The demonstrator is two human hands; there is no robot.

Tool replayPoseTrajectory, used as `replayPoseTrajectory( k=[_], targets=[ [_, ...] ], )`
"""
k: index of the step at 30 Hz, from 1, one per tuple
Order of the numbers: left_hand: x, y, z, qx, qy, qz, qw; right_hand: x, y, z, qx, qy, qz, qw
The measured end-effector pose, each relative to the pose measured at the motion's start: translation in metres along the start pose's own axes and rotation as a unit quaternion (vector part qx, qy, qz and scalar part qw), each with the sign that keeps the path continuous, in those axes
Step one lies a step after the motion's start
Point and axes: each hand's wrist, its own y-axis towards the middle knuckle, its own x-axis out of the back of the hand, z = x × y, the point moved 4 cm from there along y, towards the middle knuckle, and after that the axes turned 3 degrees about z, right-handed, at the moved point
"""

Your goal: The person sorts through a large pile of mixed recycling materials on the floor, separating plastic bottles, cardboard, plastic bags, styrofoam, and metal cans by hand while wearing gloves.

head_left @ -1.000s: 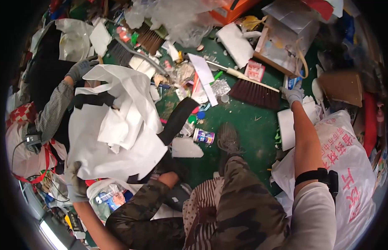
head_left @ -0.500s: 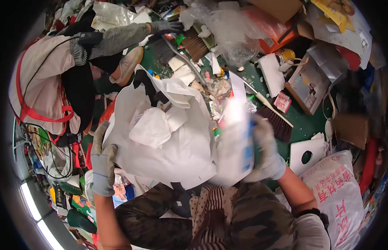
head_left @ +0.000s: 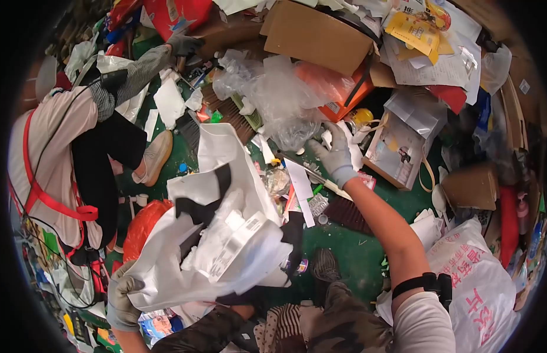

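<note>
My left hand (head_left: 122,303), in a grey glove, grips the lower edge of a big white bag (head_left: 226,176) with black handles. White foam pieces (head_left: 235,244) lie in the bag's mouth. My right hand (head_left: 334,154), also gloved, reaches forward over the green floor to a white foam slab (head_left: 351,147) beside a crumpled clear plastic sheet (head_left: 279,97); whether it grips anything I cannot tell. A broom (head_left: 344,209) lies just below that hand. My camouflage trousers (head_left: 344,320) and shoe (head_left: 325,266) show at the bottom.
Another person (head_left: 62,153) in a pale vest with red straps crouches at the left, a gloved hand (head_left: 184,44) reaching into the litter. A cardboard box (head_left: 314,35), an orange crate (head_left: 344,88), an open paper box (head_left: 403,144) and a printed white sack (head_left: 479,282) surround the green floor (head_left: 356,253).
My right hand let the white foam piece go into the bag and swung forward to the litter by the plastic sheet. The view tilted up; my left hand still holds the bag.
</note>
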Motion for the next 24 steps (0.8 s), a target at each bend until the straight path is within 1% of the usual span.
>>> replayPoseTrajectory(
  k=[2,3,5,6,7,8,9,10,11,12,13,14,15,16,17,18,19,20,21,23,24],
  targets=[
    [-0.008,0.003,-0.002,-0.01,0.024,-0.024,0.999,-0.028,0.035,-0.046,-0.171,0.049,-0.002,0.984],
    [-0.006,0.003,-0.002,-0.02,0.066,0.019,0.997,-0.042,0.046,-0.055,-0.197,0.068,-0.005,0.978],
    [-0.006,0.005,-0.002,-0.039,0.113,-0.005,0.993,-0.074,0.061,-0.056,-0.25,0.109,-0.01,0.962],
    [-0.005,0.005,-0.002,-0.047,0.137,-0.019,0.989,-0.078,0.06,-0.038,-0.3,0.204,0.047,0.931],
    [-0.001,0.006,-0.003,-0.046,0.148,-0.037,0.987,-0.083,0.053,-0.016,-0.344,0.295,0.105,0.885],
    [0.003,0.006,-0.004,-0.054,0.157,-0.05,0.985,-0.117,0.049,-0.02,-0.256,0.337,0.104,0.9],
    [0.008,0.006,-0.005,-0.062,0.163,-0.063,0.983,-0.115,0.034,0.014,-0.163,0.21,0.13,0.955],
    [0.015,0.006,-0.005,-0.07,0.167,-0.077,0.98,-0.125,0.011,0.032,-0.036,0.171,0.2,0.964],
    [0.024,0.007,-0.001,-0.065,0.179,-0.092,0.977,-0.122,-0.017,0.056,0.006,0.098,0.349,0.932],
    [0.035,0.007,0.003,-0.057,0.192,-0.107,0.974,-0.111,-0.043,0.079,0.086,0.015,0.476,0.875],
    [0.043,0.008,0.008,-0.05,0.203,-0.121,0.97,-0.098,-0.074,0.092,0.054,-0.019,0.57,0.82],
    [0.049,0.01,0.012,-0.053,0.206,-0.123,0.969,-0.151,-0.127,0.039,0.221,-0.064,0.638,0.735],
    [0.055,0.012,0.016,-0.056,0.209,-0.124,0.968,-0.08,-0.115,0.078,0.151,-0.093,0.731,0.66],
    [0.058,0.013,0.019,-0.058,0.214,-0.123,0.967,-0.055,-0.096,0.084,0.138,-0.073,0.686,0.711],
    [0.057,0.013,0.018,-0.063,0.208,-0.13,0.967,-0.046,-0.078,0.085,0.125,-0.052,0.638,0.758],
    [0.052,0.012,0.015,-0.067,0.203,-0.136,0.967,-0.049,-0.051,0.08,0.164,-0.218,0.52,0.809],
    [0.049,0.012,0.012,-0.072,0.199,-0.141,0.967,-0.024,-0.014,0.088,0.23,-0.213,0.325,0.892],
    [0.049,0.013,0.012,-0.08,0.199,-0.142,0.966,-0.017,0.014,0.079,0.255,-0.283,0.249,0.891],
    [0.049,0.015,0.011,-0.089,0.199,-0.143,0.965,-0.016,0.043,0.067,0.235,-0.295,0.221,0.899],
    [0.054,0.018,0.01,-0.094,0.203,-0.154,0.962,-0.026,0.084,0.041,0.187,-0.416,0.186,0.87],
    [0.058,0.02,0.01,-0.09,0.207,-0.163,0.96,-0.037,0.089,0.021,0.123,-0.398,0.227,0.88]
  ],
)
